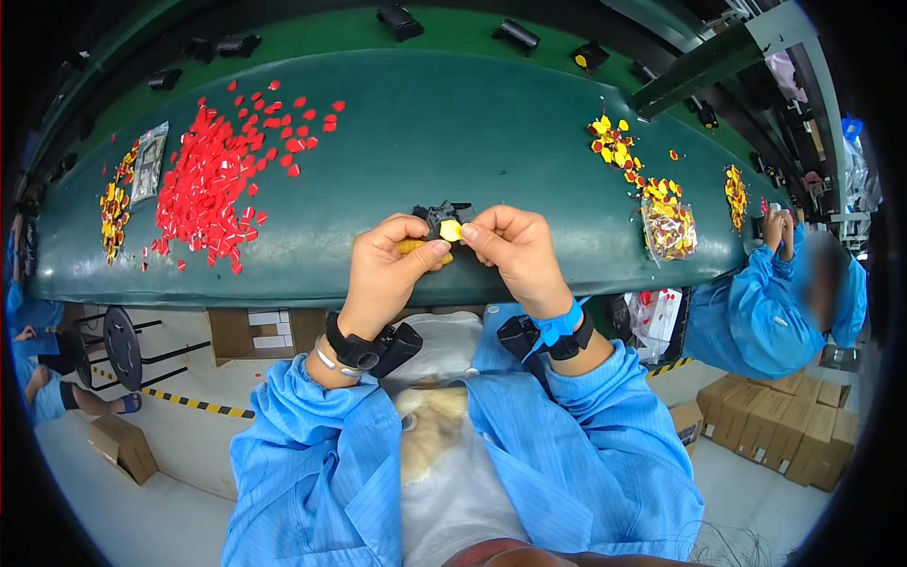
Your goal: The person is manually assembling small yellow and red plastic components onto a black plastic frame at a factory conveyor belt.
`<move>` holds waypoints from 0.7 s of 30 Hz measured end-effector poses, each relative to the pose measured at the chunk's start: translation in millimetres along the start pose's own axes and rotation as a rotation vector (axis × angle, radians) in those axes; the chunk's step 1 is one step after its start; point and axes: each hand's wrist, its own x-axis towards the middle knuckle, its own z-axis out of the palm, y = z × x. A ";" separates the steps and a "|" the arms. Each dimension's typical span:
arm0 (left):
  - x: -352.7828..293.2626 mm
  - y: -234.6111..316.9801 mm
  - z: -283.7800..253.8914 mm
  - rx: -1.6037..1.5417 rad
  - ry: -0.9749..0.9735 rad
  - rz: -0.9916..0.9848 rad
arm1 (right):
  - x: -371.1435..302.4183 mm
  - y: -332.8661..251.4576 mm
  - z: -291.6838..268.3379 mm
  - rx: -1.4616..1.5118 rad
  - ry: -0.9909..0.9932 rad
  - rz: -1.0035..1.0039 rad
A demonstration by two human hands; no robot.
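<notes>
My left hand (389, 257) is closed around a small black plastic part (438, 214), held just above the green table's near edge. Yellow covers wrap some of that hand's fingers. A small yellow six-sided piece (451, 230) lies against the near face of the black part. The thumb and forefinger of my right hand (518, 248) pinch this piece at its right edge. Whether the piece is stuck to the part cannot be made out.
Many red pieces (203, 194) lie scattered on the green table (416, 113) at left. A clear bag (669, 234) of yellow-and-red pieces sits at right, below loose ones (612, 142). Black parts (517, 36) line the far side. A co-worker in blue (765, 317) works at right.
</notes>
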 end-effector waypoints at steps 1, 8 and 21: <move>0.0 -0.1 -0.2 -0.002 -0.002 0.002 | -0.2 0.2 0.3 -0.001 0.001 0.001; 2.2 2.4 -0.2 0.005 -0.004 0.001 | 0.5 -2.8 4.6 -0.102 0.051 -0.010; 7.2 10.2 1.7 0.078 0.038 -0.016 | 6.7 -1.5 6.1 -0.298 0.064 -0.050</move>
